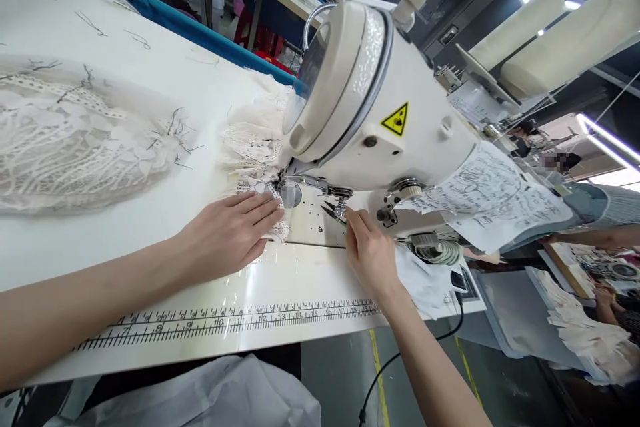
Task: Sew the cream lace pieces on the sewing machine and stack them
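Note:
My left hand (240,230) lies flat, fingers stretched out, on a piece of cream lace fabric (257,147) beside the needle area of a white sewing machine (345,100). The lace runs back from the presser foot (281,181) along the table. To the right of the needle plate, my right hand (369,247) is closed around small thread snips (334,213); their dark pointed blades stick out towards the left, apart from each other. The snips are over the machine bed, a short way from the lace.
A gathered lace piece (90,140) with dark thread ends lies on the left of the table. A printed ruler (220,320) runs along the front edge. Handwritten paper (493,197) hangs on the machine. At right are a grey bin (515,307) with cream fabric and other people.

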Demonstrator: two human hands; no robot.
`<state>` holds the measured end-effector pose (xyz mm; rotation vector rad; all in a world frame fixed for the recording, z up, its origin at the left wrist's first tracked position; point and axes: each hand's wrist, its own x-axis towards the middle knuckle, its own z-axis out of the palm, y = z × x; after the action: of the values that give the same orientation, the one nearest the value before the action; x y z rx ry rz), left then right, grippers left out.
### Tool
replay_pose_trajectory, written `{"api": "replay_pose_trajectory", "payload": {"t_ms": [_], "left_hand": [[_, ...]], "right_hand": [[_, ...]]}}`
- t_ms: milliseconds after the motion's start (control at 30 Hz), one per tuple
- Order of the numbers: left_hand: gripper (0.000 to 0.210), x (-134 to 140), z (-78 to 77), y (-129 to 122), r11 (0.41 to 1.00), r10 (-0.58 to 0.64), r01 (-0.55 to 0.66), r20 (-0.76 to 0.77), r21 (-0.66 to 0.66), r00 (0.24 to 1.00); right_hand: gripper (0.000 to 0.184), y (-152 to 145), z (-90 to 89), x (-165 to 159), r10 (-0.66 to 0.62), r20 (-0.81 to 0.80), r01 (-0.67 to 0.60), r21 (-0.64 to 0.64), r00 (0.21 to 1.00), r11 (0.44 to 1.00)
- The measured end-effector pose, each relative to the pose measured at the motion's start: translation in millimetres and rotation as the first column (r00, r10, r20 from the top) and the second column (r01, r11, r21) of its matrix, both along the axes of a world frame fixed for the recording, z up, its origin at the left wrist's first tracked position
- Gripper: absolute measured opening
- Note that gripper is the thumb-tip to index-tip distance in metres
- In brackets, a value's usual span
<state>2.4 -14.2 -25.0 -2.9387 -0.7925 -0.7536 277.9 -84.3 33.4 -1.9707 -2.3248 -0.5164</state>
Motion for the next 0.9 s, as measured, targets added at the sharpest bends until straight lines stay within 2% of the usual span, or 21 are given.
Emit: {"api": "replay_pose_trajectory", "payload": {"t_ms": [100, 267, 500, 900], "left_hand": [[0.046, 0.1, 1.2, -0.1, 0.999, -0.009, 0.009, 0.003, 0.041, 1.0], [0.044, 0.6, 3.2, -0.2, 0.996, -0.013, 0.013, 0.005, 0.093, 1.0], [0.044, 1.1, 4.0, -0.7, 0.999, 0.0, -0.001, 0.01, 0.044, 1.0], [0.045, 1.1, 2.4, -1.4, 1.0, 0.004, -0.003, 0.03, -0.031, 1.0]], "right_hand": [[0.04, 15.5, 0.6, -26.3, 0.024, -0.041, -0.027, -0.071, 0.999, 0.997], [0.042, 37.8, -9.1, -50.6, 0.04, 0.078, -0.028, -0.158, 0.996, 0.987], [0.04, 45.4, -18.7, -53.7, 0.075, 0.186, -0.052, -0.127, 0.98, 0.991], [0.045, 47.0, -7.2, -59.0, 0.169, 0.255, -0.149, -0.097, 0.952, 0.984]]}}
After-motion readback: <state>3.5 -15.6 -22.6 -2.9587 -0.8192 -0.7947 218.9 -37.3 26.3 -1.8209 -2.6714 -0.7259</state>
